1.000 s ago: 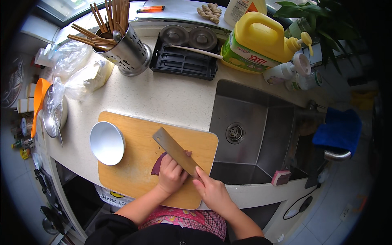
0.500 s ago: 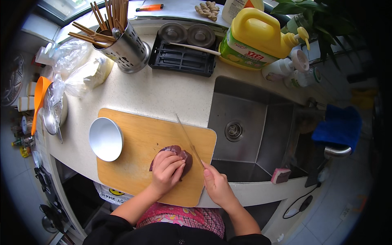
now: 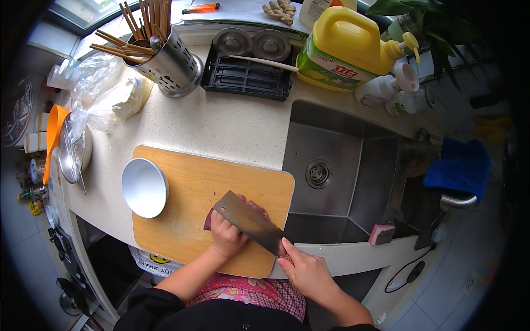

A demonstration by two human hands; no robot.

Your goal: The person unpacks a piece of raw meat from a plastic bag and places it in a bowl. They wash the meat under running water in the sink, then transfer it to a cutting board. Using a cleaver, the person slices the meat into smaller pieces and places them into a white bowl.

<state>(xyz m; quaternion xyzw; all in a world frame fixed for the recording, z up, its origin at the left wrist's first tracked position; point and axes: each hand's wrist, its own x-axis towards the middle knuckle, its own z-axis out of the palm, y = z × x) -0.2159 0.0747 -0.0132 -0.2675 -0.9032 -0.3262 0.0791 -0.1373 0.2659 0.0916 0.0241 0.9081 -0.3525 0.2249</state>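
Note:
A piece of dark red meat, liver-like (image 3: 258, 208), lies on the wooden cutting board (image 3: 221, 167). My left hand (image 3: 226, 238) presses down on it with curled fingers, their tips partly hidden by the blade. In my right hand (image 3: 303, 268), gripped at the handle, is a cleaver (image 3: 248, 222). Its broad blade slants over the meat, flat side facing up, and covers much of it. Whether the edge touches the meat I cannot tell. A white bowl (image 3: 126, 194) stands on the board's left side.
Right of the board is a steel sink (image 3: 381, 171) with a pink-white sponge (image 3: 381, 234) on its near edge. Behind stand a chopstick holder (image 3: 179, 69), a black rack (image 3: 243, 83) and a yellow jug (image 3: 337, 49). Plastic bags (image 3: 110, 99) lie at the left.
The cleaver has swung left over the meat and turned from edge-on to showing its broad side. My right hand has moved slightly right and down; my left stays on the meat.

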